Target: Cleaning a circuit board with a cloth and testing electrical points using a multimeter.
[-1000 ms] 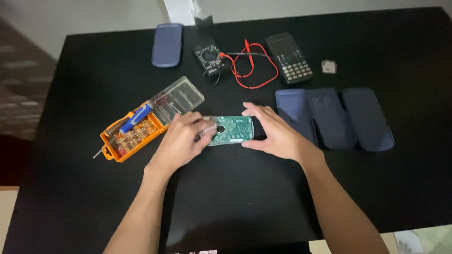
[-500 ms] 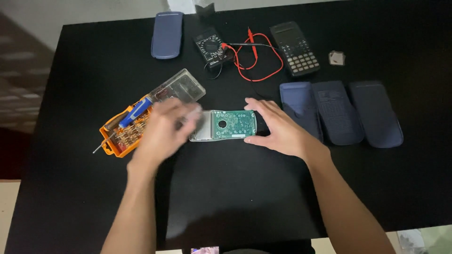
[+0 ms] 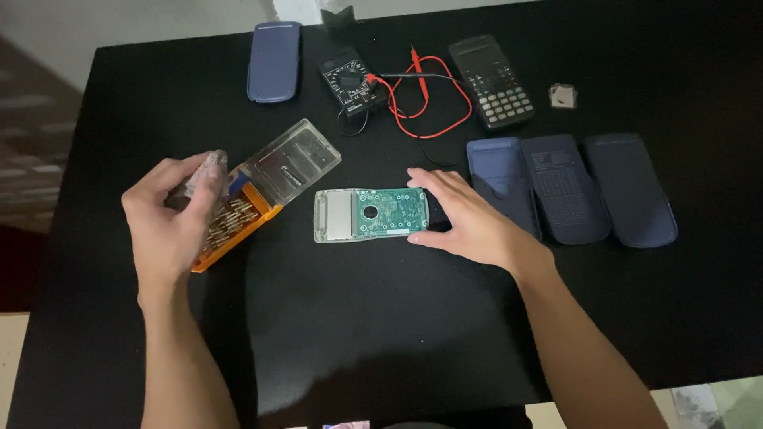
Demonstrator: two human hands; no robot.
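Note:
An opened calculator [image 3: 372, 213], its green circuit board bare inside a clear shell, lies flat at the middle of the black table [image 3: 381, 334]. My right hand [image 3: 469, 226] presses on its right end, thumb at the near edge and fingers over the far edge. My left hand [image 3: 171, 226] is off to the left over an orange bit kit [image 3: 238, 226], curled around a grey-handled screwdriver [image 3: 208, 165] that is blurred. The kit's clear lid [image 3: 294, 159] lies open beside it.
Behind the calculator sit a black multimeter [image 3: 350, 79] with red leads [image 3: 421, 107], a black calculator [image 3: 491, 79] and a blue cover [image 3: 274, 49]. Three dark blue case parts [image 3: 564, 187] lie to the right, with a small pale part [image 3: 562, 95] behind them.
My left hand has left the circuit board and moved left to the bit kit, carrying the screwdriver. My right hand has stayed on the calculator's right end.

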